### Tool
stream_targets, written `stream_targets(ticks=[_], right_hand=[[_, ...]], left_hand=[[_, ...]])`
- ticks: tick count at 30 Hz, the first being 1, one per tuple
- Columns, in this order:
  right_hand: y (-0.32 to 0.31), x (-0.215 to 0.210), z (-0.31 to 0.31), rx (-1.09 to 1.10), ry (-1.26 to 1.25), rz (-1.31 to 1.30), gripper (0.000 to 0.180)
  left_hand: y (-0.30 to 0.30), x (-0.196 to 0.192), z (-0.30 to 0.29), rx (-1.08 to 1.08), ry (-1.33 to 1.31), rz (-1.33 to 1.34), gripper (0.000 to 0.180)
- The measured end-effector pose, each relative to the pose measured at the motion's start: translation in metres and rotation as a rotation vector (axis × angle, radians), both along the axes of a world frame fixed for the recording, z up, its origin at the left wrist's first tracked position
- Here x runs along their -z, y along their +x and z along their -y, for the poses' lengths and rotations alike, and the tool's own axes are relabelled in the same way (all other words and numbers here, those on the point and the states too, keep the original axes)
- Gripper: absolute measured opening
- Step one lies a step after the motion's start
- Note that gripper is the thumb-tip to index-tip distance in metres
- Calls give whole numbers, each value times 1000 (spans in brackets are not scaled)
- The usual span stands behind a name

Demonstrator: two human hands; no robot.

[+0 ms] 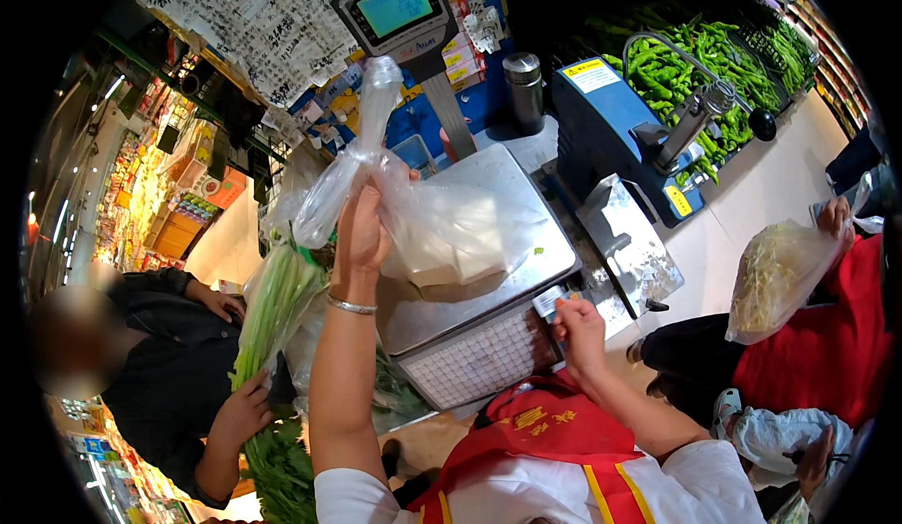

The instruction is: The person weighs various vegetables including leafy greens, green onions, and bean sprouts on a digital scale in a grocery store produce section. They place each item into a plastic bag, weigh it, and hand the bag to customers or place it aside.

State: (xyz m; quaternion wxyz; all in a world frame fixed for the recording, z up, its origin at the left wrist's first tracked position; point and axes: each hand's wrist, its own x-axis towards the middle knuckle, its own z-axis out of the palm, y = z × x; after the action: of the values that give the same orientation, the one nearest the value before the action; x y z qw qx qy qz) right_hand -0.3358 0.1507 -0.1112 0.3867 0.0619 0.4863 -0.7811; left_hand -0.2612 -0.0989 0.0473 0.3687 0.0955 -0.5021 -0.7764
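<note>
My left hand (368,228), with a silver bracelet at the wrist, is closed round the gathered neck of a clear plastic bag (381,134). Pale white blocks that look like tofu (460,233) show through the bag, over the steel pan of a weighing scale (512,181). At the pan's front right corner, my right hand (581,329) has its fingers pinched on a small printed label (547,302). Just below the pan is the scale's gridded key panel (479,360), and its lit display (395,6) stands on a post behind.
A blue machine with a lever (625,134) stands at the right, before a heap of green peppers (695,83). A steel flask (523,87) stands behind the scale. At the left a person (178,364) holds celery (277,308); another at the right holds bagged sprouts (775,275).
</note>
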Motion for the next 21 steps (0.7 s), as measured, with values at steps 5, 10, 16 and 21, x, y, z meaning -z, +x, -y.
stream_targets(ticks=[5,10,16,21], right_hand=[[19,-21,35,-371,-173,-200,12],[8,-25,84,-288,-33,-400,16],[-10,-22,84,-281,308,-1054,31],[-46,-40,52,-366,509,-1321,43]], left_hand=[[2,-4,0,16,-25,-7,24],[5,-2,3,198,68,-138,18],[-8,-22,-29,112,57,-24,21],[-19,-39,-35,189,-134,-32,26]])
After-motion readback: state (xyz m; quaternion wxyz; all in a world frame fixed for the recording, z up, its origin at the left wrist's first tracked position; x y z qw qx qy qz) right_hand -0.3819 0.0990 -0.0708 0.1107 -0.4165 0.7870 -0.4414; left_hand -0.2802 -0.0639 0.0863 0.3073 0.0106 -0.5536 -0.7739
